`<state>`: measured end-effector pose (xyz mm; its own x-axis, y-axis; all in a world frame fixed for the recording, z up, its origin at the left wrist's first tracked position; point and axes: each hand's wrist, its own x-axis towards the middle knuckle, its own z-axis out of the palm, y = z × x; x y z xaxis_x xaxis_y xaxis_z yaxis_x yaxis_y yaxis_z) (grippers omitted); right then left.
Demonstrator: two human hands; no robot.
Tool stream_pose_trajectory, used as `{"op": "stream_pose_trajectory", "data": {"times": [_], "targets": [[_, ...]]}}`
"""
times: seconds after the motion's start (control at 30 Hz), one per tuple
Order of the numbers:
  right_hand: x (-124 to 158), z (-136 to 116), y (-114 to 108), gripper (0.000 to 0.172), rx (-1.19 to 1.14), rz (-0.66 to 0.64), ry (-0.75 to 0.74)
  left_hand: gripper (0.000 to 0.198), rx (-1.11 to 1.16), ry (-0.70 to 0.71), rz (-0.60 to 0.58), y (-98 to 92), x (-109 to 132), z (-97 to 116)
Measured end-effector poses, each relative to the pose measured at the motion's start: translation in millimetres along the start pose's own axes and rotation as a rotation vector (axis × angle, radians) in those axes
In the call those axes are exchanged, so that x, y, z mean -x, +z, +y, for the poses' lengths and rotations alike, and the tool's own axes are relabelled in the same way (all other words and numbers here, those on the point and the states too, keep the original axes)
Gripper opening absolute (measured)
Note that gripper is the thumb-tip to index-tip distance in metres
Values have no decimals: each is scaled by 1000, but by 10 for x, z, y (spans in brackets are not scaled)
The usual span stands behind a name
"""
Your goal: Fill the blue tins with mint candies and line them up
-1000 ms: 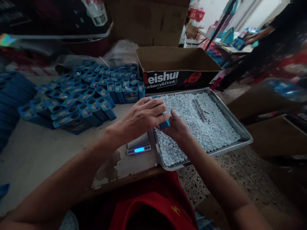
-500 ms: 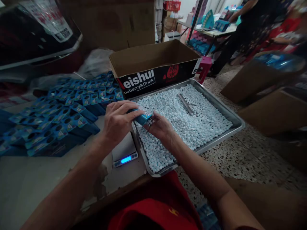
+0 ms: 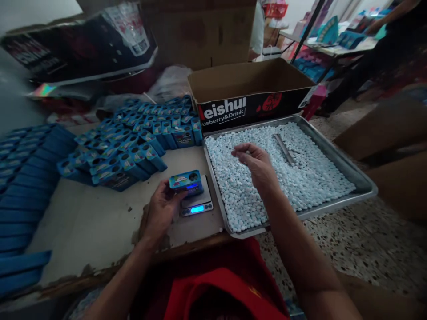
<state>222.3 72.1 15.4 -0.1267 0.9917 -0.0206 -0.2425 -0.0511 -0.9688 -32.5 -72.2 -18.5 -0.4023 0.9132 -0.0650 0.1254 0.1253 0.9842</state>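
My left hand [image 3: 162, 209] holds a small blue tin [image 3: 185, 182] that rests on a little digital scale [image 3: 196, 201] with a lit blue display. My right hand [image 3: 255, 164] hovers over a metal tray [image 3: 353, 173] heaped with pale blue tablets [image 3: 267, 178], its fingertips pinched together on something too small to make out. A metal scoop [image 3: 283, 149] lies on the tablets further back.
Several open blue tins [image 3: 133, 138] crowd the table's back left, with blue stacks [image 3: 23, 178] at the far left. An open black cardboard box [image 3: 250, 95] stands behind the tray. Another person [image 3: 387, 35] works at a far table on the right.
The tin left both hands above the tray and now sits on the scale in my left hand. My right hand let go and lifted over the tablets.
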Motion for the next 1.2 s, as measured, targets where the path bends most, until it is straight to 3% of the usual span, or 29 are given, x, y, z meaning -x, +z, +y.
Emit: {"op": "stream_pose_trajectory", "data": {"times": [0.1,0.23,0.3,0.37,0.47,0.5,0.57,0.73,0.87,1.2], "targets": [[44,-85,-107,23,427,-94,-142,59,28,-13,-33,-40,7,-98],[308,-174,-143,30,982,-29,-310,71,70,111,43,-211,40,-134],[521,-213,-82,23,1124,-77,-408,68,30,144,84,-358,103,-110],[748,-241,37,12,1209,-355,-500,57,-21,148,146,-503,184,-73],[1036,-229,258,14,1363,-988,-567,41,-84,107,209,-664,299,-27],[1103,-207,322,15,1419,-1139,-578,38,-100,92,219,-703,329,-19],[1181,-146,409,18,1512,-1300,-592,35,-120,81,233,-769,373,-13],[1149,2,425,19,1614,-1419,-572,32,-138,97,251,-946,431,-30],[1081,49,377,17,1578,-1420,-510,33,-146,72,280,-1021,466,-62],[999,192,368,16,1588,-1402,-590,25,-168,76,202,-794,498,9]]}}
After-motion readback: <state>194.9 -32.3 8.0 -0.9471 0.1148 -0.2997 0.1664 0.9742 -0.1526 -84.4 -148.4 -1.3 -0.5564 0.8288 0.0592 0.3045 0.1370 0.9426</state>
